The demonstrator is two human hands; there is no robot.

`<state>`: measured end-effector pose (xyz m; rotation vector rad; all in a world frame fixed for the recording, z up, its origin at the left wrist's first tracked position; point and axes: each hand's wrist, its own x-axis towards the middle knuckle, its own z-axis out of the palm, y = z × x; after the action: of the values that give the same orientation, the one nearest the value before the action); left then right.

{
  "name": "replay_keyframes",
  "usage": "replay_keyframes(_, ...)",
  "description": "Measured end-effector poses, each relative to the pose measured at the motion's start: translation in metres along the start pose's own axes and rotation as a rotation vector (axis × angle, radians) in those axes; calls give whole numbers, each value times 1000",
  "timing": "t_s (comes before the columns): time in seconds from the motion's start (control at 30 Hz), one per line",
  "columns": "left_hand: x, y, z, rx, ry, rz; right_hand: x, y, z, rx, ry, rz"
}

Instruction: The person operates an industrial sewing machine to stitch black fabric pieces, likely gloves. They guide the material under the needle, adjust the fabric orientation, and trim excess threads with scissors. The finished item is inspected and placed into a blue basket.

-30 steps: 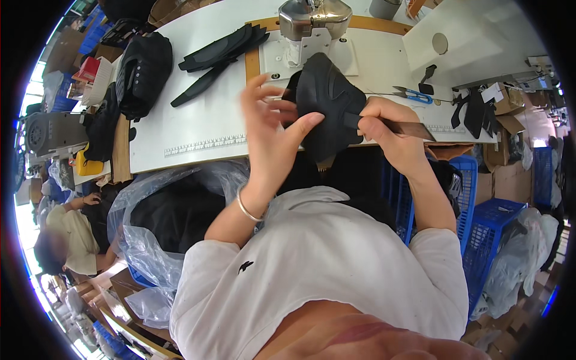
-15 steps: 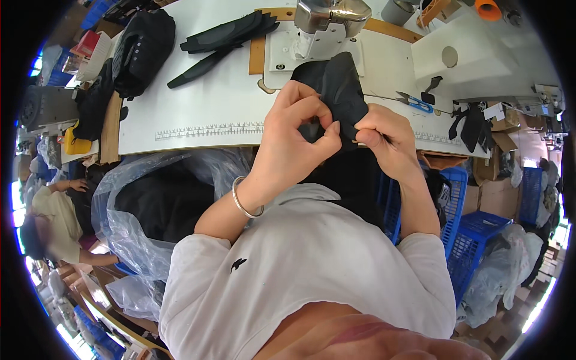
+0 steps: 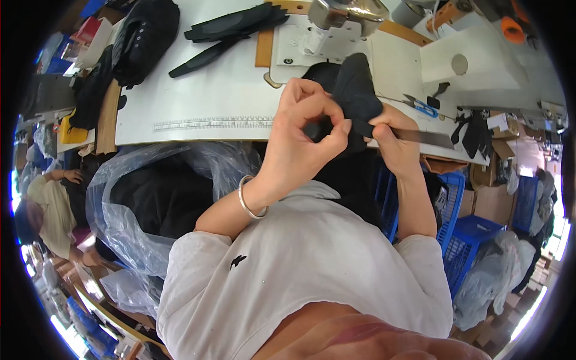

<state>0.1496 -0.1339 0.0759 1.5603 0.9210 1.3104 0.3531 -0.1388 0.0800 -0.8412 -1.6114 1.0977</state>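
In front of the sewing machine (image 3: 336, 36), at the table's front edge, I hold a curved black fabric piece (image 3: 357, 90) upright between both hands. My left hand (image 3: 306, 129) pinches its left side, thumb and index fingertip meeting; the other fingers are curled. My right hand (image 3: 393, 135) grips the lower right edge between thumb and bent fingers, with a dark strip end (image 3: 362, 128) showing between the hands. Part of the black piece lies hidden behind my left fingers.
Blue-handled thread snips (image 3: 421, 106) lie right of my hands. Several flat dark cut pieces (image 3: 231, 30) and a black eyeleted item (image 3: 144, 45) lie at left. A plastic bag (image 3: 138, 222) and blue crates (image 3: 471, 240) stand below the table. Another person (image 3: 51, 210) sits far left.
Both hands and the black piece appear slightly farther right. The piece has turned a little, and more of the strip end shows by my right thumb.
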Motion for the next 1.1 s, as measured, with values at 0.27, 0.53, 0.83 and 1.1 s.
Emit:
replay_keyframes(0.27, 7, 7, 0, -515, -46, -553, -24, 4, -11, -375, 398, -121)
replay_keyframes(0.53, -5, 5, 11, -443, 47, -239, -18, -13, -16, -890, 220, -425)
replay_keyframes(0.83, -21, 17, 5, -288, 150, -156, -15, -32, 13, -999, 321, -191)
replay_keyframes(1.1, -23, 11, 11, -369, 253, 0, -9, -21, 18, -980, 314, -328)
